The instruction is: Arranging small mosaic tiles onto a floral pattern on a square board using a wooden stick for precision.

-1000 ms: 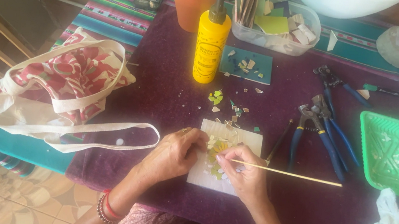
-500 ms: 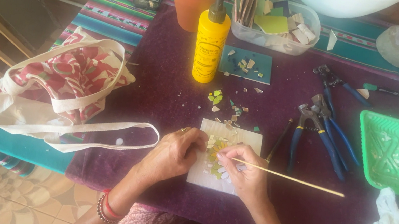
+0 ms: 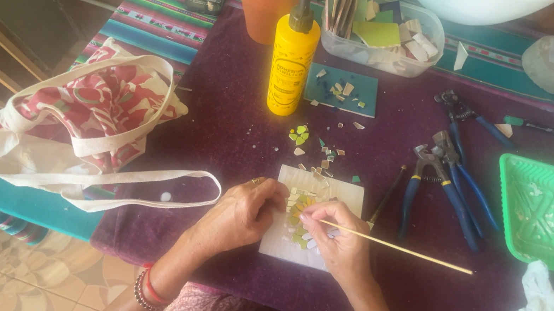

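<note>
Setting mosaic pieces on a white tile [image 3: 340, 192], lower centre of frame.
Right hand [image 3: 343, 246] pinches a thin wooden stick [image 3: 407, 249]; left hand [image 3: 241, 213], curled, steadies the tile; the step seems to be piece placement, needing fine nudging.

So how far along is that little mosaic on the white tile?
Done: a small patch of yellow and green pieces sits on the white tile between the hands. In hand: the right hand holds a thin wooden stick to the patch while the left hand rests at the tile's edge. Left: most of the tile is bare, and loose chips lie above it.
</note>
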